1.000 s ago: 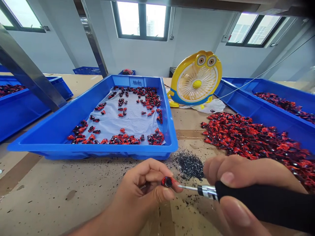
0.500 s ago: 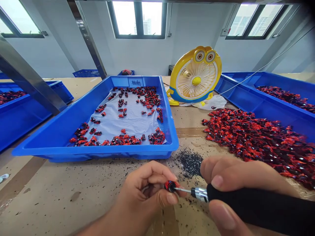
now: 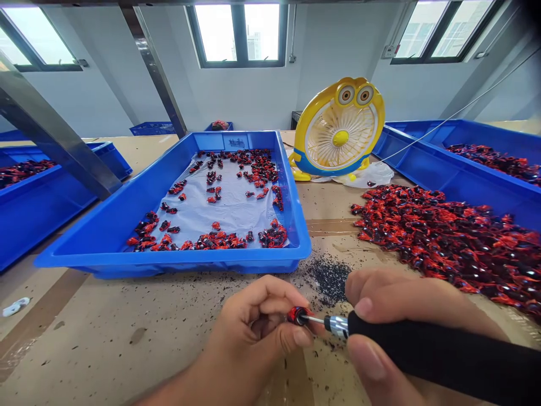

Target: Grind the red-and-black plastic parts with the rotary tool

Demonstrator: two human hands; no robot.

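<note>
Between its thumb and fingers, my left hand (image 3: 264,327) pinches a small red and black part (image 3: 297,315), with its dark round opening facing right. My right hand (image 3: 393,316) is wrapped round a black-handled tool (image 3: 439,349) with a silver collar. The tool's thin metal tip reaches into the opening of the part; how deep it sits is hidden. Behind my right hand spreads a large heap of similar red and black parts (image 3: 448,242). A pile of black shavings (image 3: 332,279) lies on the table just beyond my hands.
A blue tray (image 3: 169,260) with a white liner holds many red and black parts. A yellow fan (image 3: 340,138) stands behind it. More blue trays (image 3: 499,194) are at right and left. A metal post (image 3: 63,135) slants at left; a white scrap (image 3: 16,307) lies below.
The view has shifted slightly. The tool's tip sits a little further into the part, and its silver collar is closer to my left hand.
</note>
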